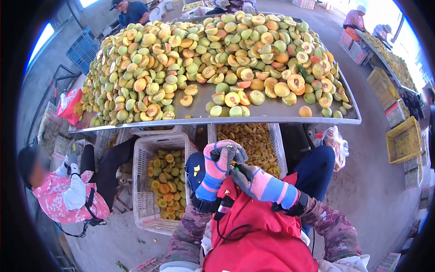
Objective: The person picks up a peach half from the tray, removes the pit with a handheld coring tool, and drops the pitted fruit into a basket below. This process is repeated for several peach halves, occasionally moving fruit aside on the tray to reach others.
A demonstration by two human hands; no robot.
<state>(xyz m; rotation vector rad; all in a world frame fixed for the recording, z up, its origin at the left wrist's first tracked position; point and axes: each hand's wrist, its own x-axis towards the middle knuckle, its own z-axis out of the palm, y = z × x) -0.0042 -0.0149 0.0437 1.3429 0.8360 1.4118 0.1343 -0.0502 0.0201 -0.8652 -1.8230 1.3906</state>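
Observation:
My left hand [220, 159], in a pink, blue and grey knit glove, is raised over my lap with its fingers curled closed. My right hand [253, 179], gloved alike, meets it from the right, also closed. Dark glove fingers cover whatever lies between them; only a small green speck shows there. Beneath the hands is a red apron [258, 245]. Just beyond them, a crate of pitted fruit halves [253, 140] sits under the table edge. To the left stands a white plastic crate [141, 199] holding more cut fruit [167, 181].
A metal table [199, 100] carries a big heap of halved, peach-like fruit [217, 54]. A co-worker in a pink patterned top [68, 199] sits at the left. Other people work at the back. Yellow crates [401, 140] stand at the right, and a plastic bag [335, 147] hangs by my knee.

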